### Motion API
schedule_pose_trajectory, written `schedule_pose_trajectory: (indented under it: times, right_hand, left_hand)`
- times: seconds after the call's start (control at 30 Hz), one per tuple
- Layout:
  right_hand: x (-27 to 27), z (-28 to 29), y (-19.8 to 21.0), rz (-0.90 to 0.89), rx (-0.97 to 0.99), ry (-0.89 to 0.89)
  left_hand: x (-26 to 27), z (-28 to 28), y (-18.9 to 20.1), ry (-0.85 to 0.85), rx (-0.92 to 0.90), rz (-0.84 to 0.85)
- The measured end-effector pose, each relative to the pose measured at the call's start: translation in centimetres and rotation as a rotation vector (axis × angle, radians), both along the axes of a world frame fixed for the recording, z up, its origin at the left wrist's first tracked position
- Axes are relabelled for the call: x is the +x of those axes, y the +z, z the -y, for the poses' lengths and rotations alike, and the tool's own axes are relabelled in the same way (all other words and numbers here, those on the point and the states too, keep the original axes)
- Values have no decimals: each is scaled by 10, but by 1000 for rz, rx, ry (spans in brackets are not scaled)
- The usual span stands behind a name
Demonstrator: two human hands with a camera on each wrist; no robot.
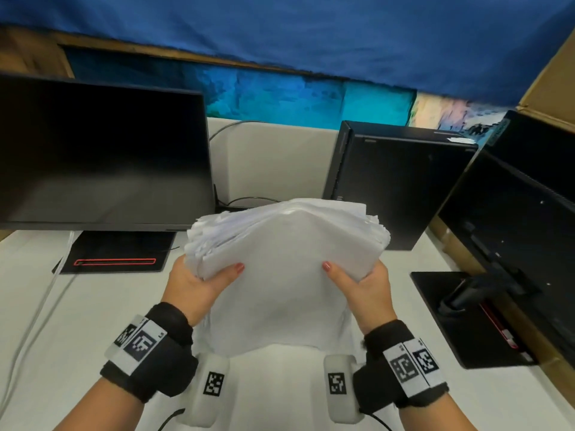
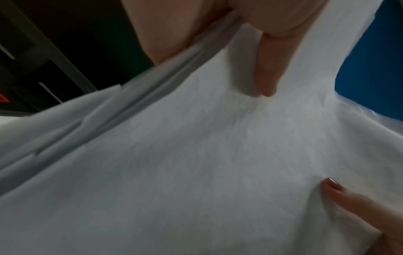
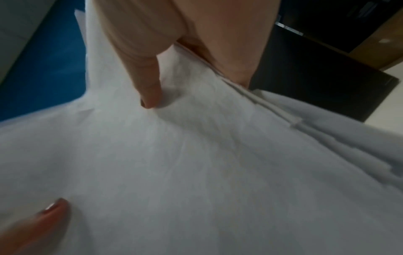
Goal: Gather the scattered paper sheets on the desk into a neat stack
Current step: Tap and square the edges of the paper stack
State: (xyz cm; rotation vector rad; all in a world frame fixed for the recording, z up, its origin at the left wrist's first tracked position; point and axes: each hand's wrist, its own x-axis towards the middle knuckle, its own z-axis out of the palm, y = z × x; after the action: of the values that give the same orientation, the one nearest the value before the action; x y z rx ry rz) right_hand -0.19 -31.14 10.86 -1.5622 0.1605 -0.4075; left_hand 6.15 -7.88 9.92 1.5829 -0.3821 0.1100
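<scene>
Gripping a thick stack of paper (image 1: 280, 262) from both sides, the left hand (image 1: 193, 287) and right hand (image 1: 367, 290) hold it upright above the middle of the bench (image 1: 77, 321), thumbs pressed on the front sheet, fingers curled behind, top edges uneven.

A thick stack of white paper sheets (image 1: 280, 262) (edges uneven, fanned) stands tilted above the desk (image 1: 93, 321).
</scene>
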Motion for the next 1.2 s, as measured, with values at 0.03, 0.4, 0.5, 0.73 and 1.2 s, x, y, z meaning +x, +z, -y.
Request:
schedule_pose_trajectory:
  times: [0.03, 0.4, 0.5, 0.73, 1.2]
  right_hand:
    - [-1, -1, 3, 18, 10, 3]
    - [10, -12, 56, 284, -70, -358]
    - [8, -11, 52, 268, 55, -405]
    - [17, -4, 62, 222, -3, -323]
    - [15, 3, 61, 215, 301, -247]
  left_hand:
    - [1, -1, -1, -10, -17, -11]
    - [2, -16, -4, -65, 5, -54]
    - [4, -17, -8, -58, 26, -73]
    - [0, -14, 0, -49, 25, -44]
    - [-1, -15, 2, -9, 22, -42]
